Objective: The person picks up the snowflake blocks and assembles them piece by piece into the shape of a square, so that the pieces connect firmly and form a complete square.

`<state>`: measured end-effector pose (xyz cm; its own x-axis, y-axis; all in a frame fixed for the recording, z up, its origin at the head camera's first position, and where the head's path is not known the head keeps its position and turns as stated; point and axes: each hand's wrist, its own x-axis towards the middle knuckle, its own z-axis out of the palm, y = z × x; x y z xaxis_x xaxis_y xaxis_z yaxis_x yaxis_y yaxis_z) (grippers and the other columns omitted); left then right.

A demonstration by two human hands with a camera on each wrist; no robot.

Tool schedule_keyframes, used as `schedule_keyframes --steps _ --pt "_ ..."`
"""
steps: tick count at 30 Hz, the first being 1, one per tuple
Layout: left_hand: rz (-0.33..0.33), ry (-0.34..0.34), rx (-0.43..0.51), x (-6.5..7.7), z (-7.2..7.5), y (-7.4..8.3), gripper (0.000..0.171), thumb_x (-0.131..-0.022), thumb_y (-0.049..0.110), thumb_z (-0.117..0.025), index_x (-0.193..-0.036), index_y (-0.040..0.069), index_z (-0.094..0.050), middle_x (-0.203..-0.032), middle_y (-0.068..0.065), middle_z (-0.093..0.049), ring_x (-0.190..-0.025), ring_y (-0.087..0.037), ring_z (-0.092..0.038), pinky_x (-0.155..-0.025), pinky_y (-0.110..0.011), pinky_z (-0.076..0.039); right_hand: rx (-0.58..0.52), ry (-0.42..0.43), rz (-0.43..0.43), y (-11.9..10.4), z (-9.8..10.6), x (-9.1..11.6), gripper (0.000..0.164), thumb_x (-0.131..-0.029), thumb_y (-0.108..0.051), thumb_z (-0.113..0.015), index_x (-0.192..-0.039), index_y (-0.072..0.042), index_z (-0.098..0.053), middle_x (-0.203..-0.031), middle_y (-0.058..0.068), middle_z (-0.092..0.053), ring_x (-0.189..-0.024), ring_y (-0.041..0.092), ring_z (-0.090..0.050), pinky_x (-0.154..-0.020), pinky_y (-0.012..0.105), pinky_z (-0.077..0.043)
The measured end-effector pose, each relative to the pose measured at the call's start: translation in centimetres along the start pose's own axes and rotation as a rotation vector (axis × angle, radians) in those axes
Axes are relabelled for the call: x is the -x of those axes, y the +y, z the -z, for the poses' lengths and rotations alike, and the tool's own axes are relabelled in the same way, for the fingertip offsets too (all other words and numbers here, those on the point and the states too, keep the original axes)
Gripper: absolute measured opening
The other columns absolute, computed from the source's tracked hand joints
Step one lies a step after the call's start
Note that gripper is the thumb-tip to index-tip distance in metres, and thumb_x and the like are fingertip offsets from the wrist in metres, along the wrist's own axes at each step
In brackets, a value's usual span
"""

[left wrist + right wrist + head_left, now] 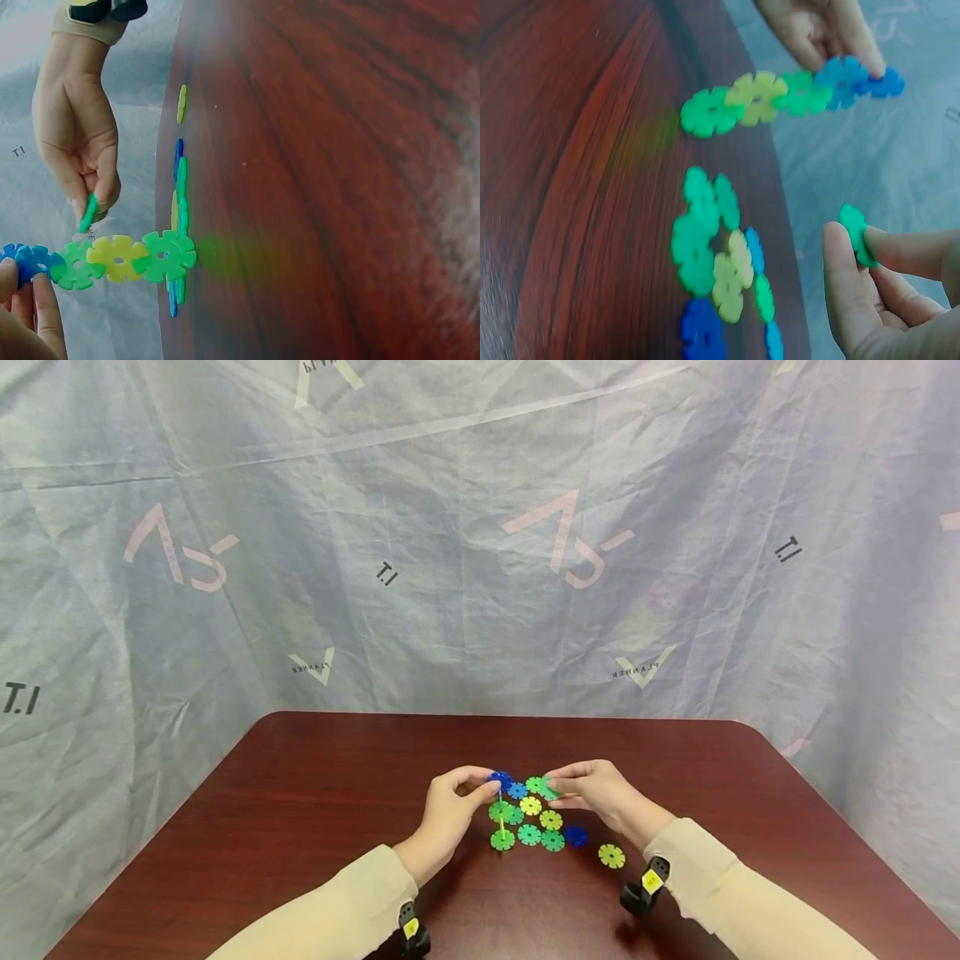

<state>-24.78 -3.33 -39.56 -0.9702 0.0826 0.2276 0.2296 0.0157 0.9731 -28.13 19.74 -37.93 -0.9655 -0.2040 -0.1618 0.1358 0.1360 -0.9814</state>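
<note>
My left hand (444, 810) pinches the blue top end of an upright chain of interlocked notched plastic discs (109, 247). Below its blue discs come green, yellow and green ones, the lowest close to the tabletop; whether it touches cannot be told. In my right hand (606, 789), a single green notched disc (850, 219) is pinched between thumb and fingers, held up apart from the chain. Beneath and between both hands, several loose discs lie flat, among them a dark blue disc (576, 836) and a yellow disc (611, 857) nearest the right sleeve.
The dark red-brown wooden table (300, 827) has rounded far corners. Behind it hangs a grey printed cloth (420, 610). Each wrist wears a black camera strap, such as the right wrist camera (639, 898).
</note>
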Motion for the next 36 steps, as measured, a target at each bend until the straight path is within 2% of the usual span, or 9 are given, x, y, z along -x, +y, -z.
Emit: schedule_keyframes --steps 3,9,13,20,28,31,36 --pt "-0.006 0.000 -0.013 0.1 0.0 0.1 0.020 -0.088 0.015 -0.071 -0.104 0.003 -0.072 -0.093 -0.013 -0.070 -0.084 -0.020 -0.070 -0.082 -0.029 -0.057 -0.016 -0.010 0.002 -0.6 -0.6 0.5 0.036 -0.092 -0.006 -0.064 -0.122 0.014 -0.058 -0.106 0.015 -0.068 -0.086 0.024 -0.072 -0.088 0.042 -0.055" --pt "-0.029 -0.001 -0.024 0.0 0.0 0.0 0.020 -0.088 0.014 -0.071 -0.104 0.002 -0.072 -0.091 -0.015 -0.070 -0.083 -0.022 -0.070 -0.080 -0.030 -0.057 -0.054 -0.013 0.005 -1.4 -1.6 1.3 0.031 -0.090 -0.010 -0.068 -0.114 0.010 -0.064 -0.094 0.008 -0.071 -0.082 0.021 -0.072 -0.082 0.036 -0.058" --pt "-0.031 -0.003 -0.023 0.0 -0.1 0.2 0.019 -0.088 0.013 -0.071 -0.103 0.002 -0.072 -0.091 -0.018 -0.070 -0.082 -0.024 -0.071 -0.079 -0.029 -0.057 -0.077 -0.037 0.024 -1.9 -2.1 1.7 0.033 -0.090 -0.010 -0.068 -0.116 0.011 -0.063 -0.093 0.007 -0.071 -0.080 0.018 -0.072 -0.082 0.035 -0.057" --pt "-0.046 -0.005 -0.066 -0.1 -0.1 0.5 0.017 -0.088 0.012 -0.072 -0.102 0.003 -0.073 -0.090 -0.017 -0.070 -0.079 -0.020 -0.070 -0.077 -0.032 -0.058 -0.083 -0.055 0.039 -2.3 -2.6 2.1 0.034 -0.091 -0.012 -0.068 -0.116 0.010 -0.064 -0.093 0.007 -0.072 -0.081 0.020 -0.073 -0.084 0.037 -0.057" --pt "-0.079 -0.029 -0.136 0.8 -0.2 2.6 0.013 -0.088 0.004 -0.068 -0.099 -0.003 -0.072 -0.089 -0.021 -0.070 -0.078 -0.025 -0.069 -0.071 -0.025 -0.058 -0.081 -0.094 0.039 -2.4 -2.8 2.4 0.034 -0.091 -0.014 -0.067 -0.116 0.009 -0.064 -0.095 0.007 -0.072 -0.080 0.016 -0.072 -0.082 0.034 -0.057" --pt "-0.089 -0.039 -0.131 0.6 -0.2 2.1 0.013 -0.088 0.006 -0.069 -0.098 -0.002 -0.072 -0.088 -0.019 -0.070 -0.077 -0.022 -0.069 -0.070 -0.023 -0.057 -0.083 -0.096 0.033 -2.6 -2.9 2.5 0.033 -0.092 -0.013 -0.067 -0.115 0.009 -0.064 -0.095 0.007 -0.072 -0.080 0.016 -0.072 -0.082 0.034 -0.057" --pt "-0.079 -0.038 -0.112 0.5 -0.1 1.6 0.012 -0.087 0.008 -0.070 -0.096 -0.001 -0.073 -0.087 -0.018 -0.071 -0.079 -0.026 -0.070 -0.073 -0.028 -0.058 -0.086 -0.098 0.014 -2.9 -3.2 2.8 0.032 -0.092 -0.012 -0.066 -0.116 0.010 -0.063 -0.097 0.008 -0.071 -0.081 0.016 -0.072 -0.081 0.031 -0.057"
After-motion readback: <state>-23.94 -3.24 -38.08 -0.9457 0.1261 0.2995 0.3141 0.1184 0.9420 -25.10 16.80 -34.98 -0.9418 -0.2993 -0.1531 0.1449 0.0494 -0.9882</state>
